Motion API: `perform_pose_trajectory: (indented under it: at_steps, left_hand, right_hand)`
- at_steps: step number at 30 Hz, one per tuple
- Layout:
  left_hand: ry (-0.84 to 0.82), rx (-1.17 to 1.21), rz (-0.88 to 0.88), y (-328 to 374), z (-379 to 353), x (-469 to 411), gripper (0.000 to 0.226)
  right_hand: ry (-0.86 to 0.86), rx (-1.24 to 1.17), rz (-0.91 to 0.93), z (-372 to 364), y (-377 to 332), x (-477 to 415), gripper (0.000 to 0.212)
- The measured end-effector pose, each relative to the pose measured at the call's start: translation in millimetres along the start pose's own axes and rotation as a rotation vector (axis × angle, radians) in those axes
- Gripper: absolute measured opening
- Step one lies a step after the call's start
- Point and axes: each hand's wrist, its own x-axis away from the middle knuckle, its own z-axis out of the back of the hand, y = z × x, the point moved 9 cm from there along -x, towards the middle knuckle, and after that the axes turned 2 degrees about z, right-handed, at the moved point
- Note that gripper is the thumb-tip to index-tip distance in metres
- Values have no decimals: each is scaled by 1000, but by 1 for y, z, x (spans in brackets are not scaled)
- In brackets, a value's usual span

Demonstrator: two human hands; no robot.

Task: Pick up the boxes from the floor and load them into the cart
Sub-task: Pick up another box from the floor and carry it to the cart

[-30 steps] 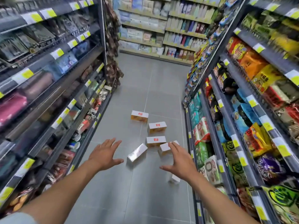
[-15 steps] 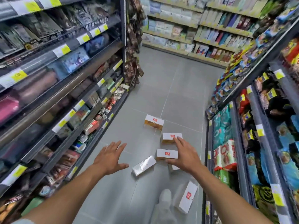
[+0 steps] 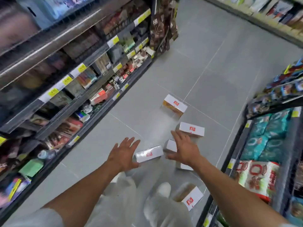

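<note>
Several white boxes with red logos lie on the grey tiled floor [image 3: 213, 66] of a shop aisle. The nearest box [image 3: 148, 154] lies between my hands. My left hand [image 3: 123, 154] is spread open at its left end. My right hand [image 3: 185, 149] is spread open just right of it, over a small box [image 3: 170, 145]. Two more boxes lie beyond, one [image 3: 191, 129] close behind my right hand and the farthest box [image 3: 174, 105] further up the aisle. Another box [image 3: 189, 195] lies by my right foot. No cart is in view.
Stocked shelves [image 3: 82, 76] line the left side and snack shelves [image 3: 270, 145] the right, leaving a narrow aisle. My legs in light trousers [image 3: 131, 194] and white shoes stand below the hands. A further shelf row [image 3: 270, 17] crosses the aisle's far end.
The view has tipped down and moved forward toward the boxes. Both hands have dropped lower and closer together, now flanking the nearest box. My legs have come into view.
</note>
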Motion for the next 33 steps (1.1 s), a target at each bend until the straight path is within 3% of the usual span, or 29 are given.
perform_pose_trajectory:
  at_steps: [8, 16, 21, 28, 33]
  left_hand:
    - [-119, 63, 57, -32, -125, -145, 109]
    - [-154, 56, 102, -69, -285, -287, 110]
    - [-177, 32, 107, -74, -366, -339, 122]
    - [-116, 62, 154, -76, -410, -363, 117]
    - [-51, 70, 202, -81, -423, -377, 124]
  right_hand:
    - [-201, 45, -21, -142, 40, -122, 120]
    - [-350, 131, 34, -329, 82, -254, 104]
    - [-349, 327, 163, -419, 84, -297, 114]
    - [-292, 371, 139, -468, 101, -327, 131]
    - [-229, 364, 168, -479, 107, -337, 127]
